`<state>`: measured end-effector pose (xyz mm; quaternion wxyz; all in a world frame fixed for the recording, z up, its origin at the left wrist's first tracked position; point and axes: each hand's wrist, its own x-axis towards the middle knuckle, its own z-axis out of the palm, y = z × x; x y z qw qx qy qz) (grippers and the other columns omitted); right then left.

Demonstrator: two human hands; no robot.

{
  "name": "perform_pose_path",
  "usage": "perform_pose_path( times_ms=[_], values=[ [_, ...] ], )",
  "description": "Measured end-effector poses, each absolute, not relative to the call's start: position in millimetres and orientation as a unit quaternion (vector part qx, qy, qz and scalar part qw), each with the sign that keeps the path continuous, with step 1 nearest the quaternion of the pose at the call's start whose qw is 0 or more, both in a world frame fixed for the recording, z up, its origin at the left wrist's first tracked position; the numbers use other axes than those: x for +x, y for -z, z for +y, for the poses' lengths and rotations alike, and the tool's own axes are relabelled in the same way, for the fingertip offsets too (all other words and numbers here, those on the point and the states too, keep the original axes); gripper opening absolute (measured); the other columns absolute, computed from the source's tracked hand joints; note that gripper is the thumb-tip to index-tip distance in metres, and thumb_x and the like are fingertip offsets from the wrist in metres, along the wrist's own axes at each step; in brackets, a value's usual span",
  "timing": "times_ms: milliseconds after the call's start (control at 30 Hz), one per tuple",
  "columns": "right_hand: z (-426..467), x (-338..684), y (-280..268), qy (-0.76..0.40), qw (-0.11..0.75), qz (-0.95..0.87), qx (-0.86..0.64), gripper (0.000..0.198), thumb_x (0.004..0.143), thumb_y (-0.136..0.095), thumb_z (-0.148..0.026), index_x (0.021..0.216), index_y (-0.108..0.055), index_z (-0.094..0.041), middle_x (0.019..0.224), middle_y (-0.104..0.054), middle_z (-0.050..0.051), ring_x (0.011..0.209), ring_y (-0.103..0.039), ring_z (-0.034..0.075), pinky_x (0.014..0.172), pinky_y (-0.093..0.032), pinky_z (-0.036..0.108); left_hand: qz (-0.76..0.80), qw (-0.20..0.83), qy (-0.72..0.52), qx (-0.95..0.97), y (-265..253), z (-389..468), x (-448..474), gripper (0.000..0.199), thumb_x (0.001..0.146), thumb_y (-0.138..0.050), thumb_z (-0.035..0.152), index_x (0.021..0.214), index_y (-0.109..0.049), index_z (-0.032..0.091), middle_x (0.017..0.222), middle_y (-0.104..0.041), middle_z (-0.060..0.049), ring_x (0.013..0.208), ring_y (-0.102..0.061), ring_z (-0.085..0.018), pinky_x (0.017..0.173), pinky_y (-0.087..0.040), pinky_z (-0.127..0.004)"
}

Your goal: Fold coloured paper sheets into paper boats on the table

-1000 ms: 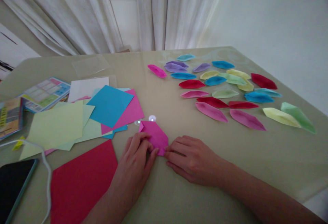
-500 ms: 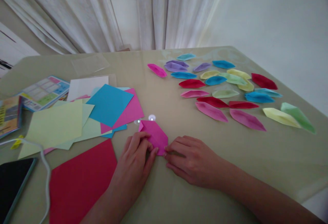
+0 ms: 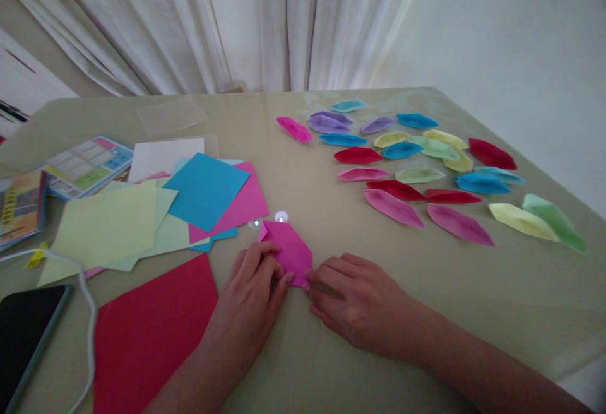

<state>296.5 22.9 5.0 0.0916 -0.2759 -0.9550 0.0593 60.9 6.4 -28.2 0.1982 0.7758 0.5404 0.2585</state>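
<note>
A folded piece of pink origami paper (image 3: 294,247) lies on the table between my hands, its corners turned in. My left hand (image 3: 255,281) is closed on its left and near edge, with thumb and fingertips pressing the paper. At the lower right corner, my right hand (image 3: 353,300) pinches the same paper between thumb and fingers. The fingertips partly cover the near edge. A large red sheet (image 3: 151,338) lies beside and partly under my left forearm.
Several folded paper boats (image 3: 392,207) in many colours spread over the right side. Loose sheets (image 3: 104,224), a blue square (image 3: 207,190) and booklets (image 3: 89,166) lie left. A phone (image 3: 28,338) and white cable (image 3: 88,300) sit at the near left.
The view has shifted slightly, so the table items appear a little further right. Both hands keep nearly the same hold on the pink paper.
</note>
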Motion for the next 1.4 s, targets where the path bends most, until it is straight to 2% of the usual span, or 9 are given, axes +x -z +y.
perform_pose_path(
  times_ms=[200, 367, 600, 767, 867, 1033, 1200, 1300, 1400],
  values=[
    [24, 300, -4, -0.084, 0.095, -0.952, -0.279, 0.018, 0.108, -0.062, -0.031, 0.108, -0.074, -0.018, 0.107, -0.077, 0.007, 0.097, -0.068, 0.021, 0.085, -0.049, 0.037, 0.533, 0.217, -0.259, 0.776, 31, 6, 49, 0.018, 0.107, -0.055, 0.033, 0.093, -0.060, 0.024, 0.129, -0.064, -0.008, 0.123, -0.063, -0.027, 0.105, -0.056, -0.047],
    [25, 300, -4, -0.091, 0.086, -0.952, -0.279, 0.020, 0.109, -0.060, -0.032, 0.110, -0.074, -0.017, 0.110, -0.077, 0.007, 0.100, -0.068, 0.021, 0.089, -0.050, 0.038, 0.530, 0.232, -0.253, 0.776, 28, 6, 44, 0.005, 0.107, -0.057, 0.030, 0.106, -0.060, 0.027, 0.132, -0.064, -0.006, 0.125, -0.063, -0.026, 0.104, -0.056, -0.045],
    [23, 298, -5, -0.079, 0.087, -0.954, -0.276, 0.020, 0.109, -0.061, -0.032, 0.110, -0.074, -0.017, 0.103, -0.076, 0.006, 0.096, -0.067, 0.022, 0.083, -0.049, 0.038, 0.528, 0.189, -0.249, 0.789, 24, 6, 54, 0.005, 0.107, -0.057, 0.029, 0.111, -0.060, 0.026, 0.129, -0.063, -0.007, 0.123, -0.060, -0.027, 0.103, -0.054, -0.046],
    [21, 295, -6, -0.054, 0.105, -0.954, -0.277, 0.015, 0.108, -0.061, -0.025, 0.103, -0.074, -0.018, 0.097, -0.075, 0.006, 0.093, -0.066, 0.021, 0.081, -0.048, 0.037, 0.500, 0.155, -0.244, 0.816, 24, 7, 56, 0.011, 0.106, -0.057, 0.019, 0.115, -0.062, 0.025, 0.127, -0.063, -0.007, 0.121, -0.059, -0.026, 0.102, -0.054, -0.041],
    [23, 293, -4, -0.034, 0.116, -0.954, -0.275, 0.019, 0.107, -0.062, -0.024, 0.092, -0.072, -0.018, 0.091, -0.074, 0.006, 0.086, -0.064, 0.020, 0.077, -0.047, 0.037, 0.488, 0.088, -0.275, 0.824, 21, 8, 46, 0.019, 0.105, -0.056, 0.012, 0.117, -0.064, 0.024, 0.128, -0.063, -0.008, 0.121, -0.060, -0.025, 0.104, -0.052, -0.039],
    [34, 299, -1, -0.027, 0.138, -0.956, -0.258, 0.029, 0.108, -0.063, -0.030, 0.083, -0.069, -0.018, 0.089, -0.074, 0.004, 0.085, -0.065, 0.019, 0.078, -0.048, 0.036, 0.491, 0.032, -0.249, 0.834, 22, 17, 26, 0.035, 0.107, -0.052, 0.015, 0.141, -0.059, 0.018, 0.141, -0.065, -0.014, 0.129, -0.061, -0.029, 0.112, -0.050, -0.047],
    [43, 305, -1, -0.026, 0.133, -0.953, -0.272, 0.023, 0.110, -0.059, -0.031, 0.098, -0.072, -0.017, 0.092, -0.075, 0.005, 0.089, -0.066, 0.020, 0.081, -0.048, 0.036, 0.464, 0.041, -0.191, 0.864, 29, 21, 15, 0.041, 0.109, -0.047, 0.022, 0.148, -0.058, 0.020, 0.143, -0.069, -0.011, 0.129, -0.065, -0.029, 0.106, -0.057, -0.047],
    [44, 304, -2, -0.028, 0.117, -0.952, -0.280, 0.020, 0.111, -0.058, -0.030, 0.112, -0.073, -0.017, 0.098, -0.075, 0.006, 0.091, -0.067, 0.021, 0.081, -0.049, 0.037, 0.466, 0.054, -0.211, 0.858, 29, 21, 13, 0.035, 0.110, -0.048, 0.028, 0.140, -0.063, 0.017, 0.136, -0.073, -0.011, 0.125, -0.067, -0.028, 0.105, -0.059, -0.045],
    [42, 303, -3, -0.014, 0.105, -0.946, -0.306, 0.020, 0.109, -0.061, -0.033, 0.114, -0.074, -0.018, 0.102, -0.075, 0.008, 0.093, -0.068, 0.023, 0.081, -0.050, 0.038, 0.450, 0.065, -0.205, 0.867, 28, 21, 9, 0.032, 0.109, -0.050, 0.026, 0.134, -0.068, 0.021, 0.139, -0.072, -0.010, 0.128, -0.065, -0.028, 0.108, -0.058, -0.048]
  ],
)
